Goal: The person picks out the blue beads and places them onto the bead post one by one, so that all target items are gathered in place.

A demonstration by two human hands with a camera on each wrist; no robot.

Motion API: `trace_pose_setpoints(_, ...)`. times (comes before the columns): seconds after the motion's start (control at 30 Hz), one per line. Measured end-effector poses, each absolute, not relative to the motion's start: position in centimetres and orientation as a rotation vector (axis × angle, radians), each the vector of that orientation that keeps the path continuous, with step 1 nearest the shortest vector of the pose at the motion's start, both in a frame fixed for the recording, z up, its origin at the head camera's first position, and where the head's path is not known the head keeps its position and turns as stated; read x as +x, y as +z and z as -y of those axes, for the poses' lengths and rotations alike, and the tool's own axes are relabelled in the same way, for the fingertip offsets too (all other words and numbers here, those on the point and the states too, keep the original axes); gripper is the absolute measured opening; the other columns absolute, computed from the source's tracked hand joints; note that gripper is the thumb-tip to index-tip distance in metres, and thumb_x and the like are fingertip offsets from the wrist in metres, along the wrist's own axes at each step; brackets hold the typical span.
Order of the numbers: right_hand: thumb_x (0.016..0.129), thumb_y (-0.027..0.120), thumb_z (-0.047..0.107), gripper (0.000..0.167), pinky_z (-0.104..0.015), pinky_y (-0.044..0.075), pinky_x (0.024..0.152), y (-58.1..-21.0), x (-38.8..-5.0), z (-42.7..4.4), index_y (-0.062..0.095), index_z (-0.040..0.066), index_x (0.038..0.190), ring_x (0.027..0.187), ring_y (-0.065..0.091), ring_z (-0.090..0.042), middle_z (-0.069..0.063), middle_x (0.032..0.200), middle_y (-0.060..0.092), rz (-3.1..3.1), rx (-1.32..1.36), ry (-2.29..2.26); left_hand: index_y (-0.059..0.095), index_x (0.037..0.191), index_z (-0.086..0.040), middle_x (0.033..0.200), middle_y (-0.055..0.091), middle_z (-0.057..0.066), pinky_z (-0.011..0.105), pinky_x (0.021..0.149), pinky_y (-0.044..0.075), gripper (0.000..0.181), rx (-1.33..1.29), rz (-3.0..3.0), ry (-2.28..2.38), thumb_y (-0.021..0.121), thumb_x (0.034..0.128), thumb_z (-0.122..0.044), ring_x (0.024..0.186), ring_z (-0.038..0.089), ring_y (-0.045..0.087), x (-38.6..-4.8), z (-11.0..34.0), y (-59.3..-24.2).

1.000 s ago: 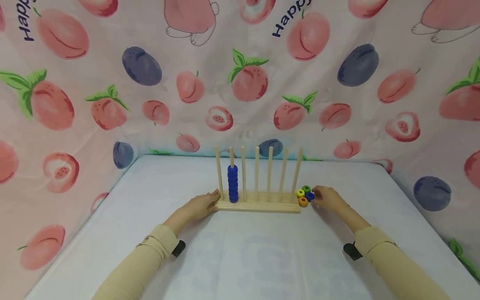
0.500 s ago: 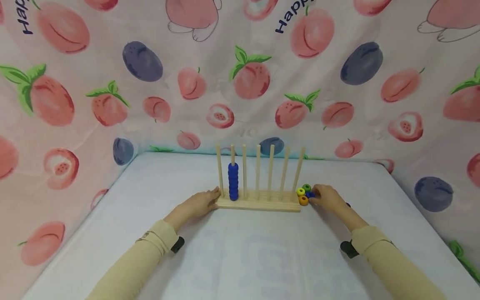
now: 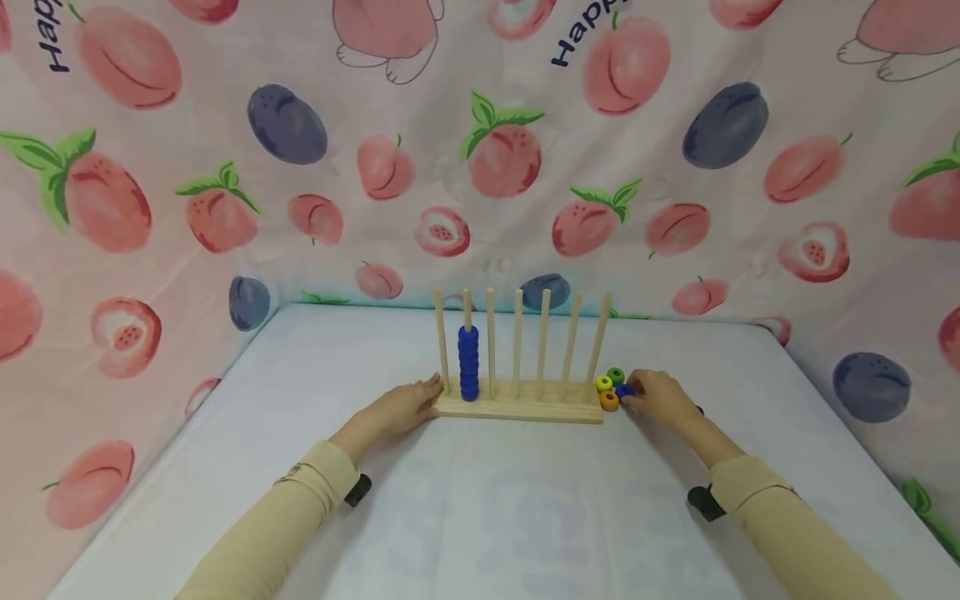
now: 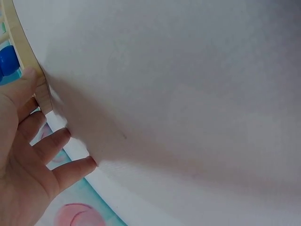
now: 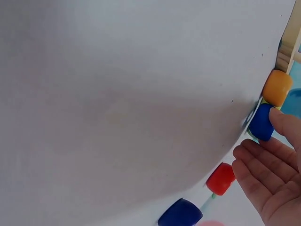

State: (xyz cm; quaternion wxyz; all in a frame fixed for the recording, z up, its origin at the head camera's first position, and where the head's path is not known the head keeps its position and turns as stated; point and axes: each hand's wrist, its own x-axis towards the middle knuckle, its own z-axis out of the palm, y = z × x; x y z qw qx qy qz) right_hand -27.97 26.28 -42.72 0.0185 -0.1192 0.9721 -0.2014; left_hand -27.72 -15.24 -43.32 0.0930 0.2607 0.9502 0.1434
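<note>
A wooden peg rack (image 3: 525, 408) with several upright pegs stands on the white table; a stack of blue beads (image 3: 468, 364) fills much of its second peg from the left. My left hand (image 3: 399, 408) holds the rack's left end, thumb on the base's front edge in the left wrist view, other fingers spread against the table. At the rack's right end, my right hand (image 3: 660, 400) pinches a blue bead (image 5: 262, 122) between thumb and index finger. Beside that bead lie an orange bead (image 3: 609, 401), a yellow bead (image 3: 603, 382) and a green bead (image 3: 615, 375).
In the right wrist view, a red bead (image 5: 221, 179) and another blue bead (image 5: 180, 214) lie beyond the right hand's fingers; the hand mostly hides them from the head view. A fruit-patterned cloth (image 3: 480, 167) hangs behind the table (image 3: 480, 517).
My right fingers have come in closer over the blue bead and now cover part of it. The left hand stays at the rack's end. The head view has tilted slightly.
</note>
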Motion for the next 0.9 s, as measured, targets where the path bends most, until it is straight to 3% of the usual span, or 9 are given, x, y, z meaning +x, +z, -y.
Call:
trace_pose_setpoints(0.4,0.087,0.066,0.014,0.029,-0.046,0.054,0.080,-42.4,-26.7,-26.4,0.061,-0.008,0.105,0.086,0.059,-0.030,-0.021,0.094,0.065,-3.017,-0.273,-0.621,0.037,0.141,0.004,0.151,0.030,0.018,0.052,0.109,0.034,0.052,0.760,-2.820,0.432,0.053,0.0965,-0.018,0.131,0.044,0.040,-27.6,15.2,-43.5)
trace_pose_setpoints(0.9,0.084,0.069,0.012,0.026,-0.041,0.057,0.070,-41.4,-25.2,-26.2,0.063,-0.009,0.097,0.078,0.066,-0.028,-0.019,0.085,0.069,-3.089,-0.463,-0.693,0.036,0.142,0.002,0.152,0.028,0.017,0.052,0.110,0.033,0.052,0.728,-2.821,0.429,0.052,0.0971,-0.019,0.133,0.043,0.038,-27.6,14.9,-43.5)
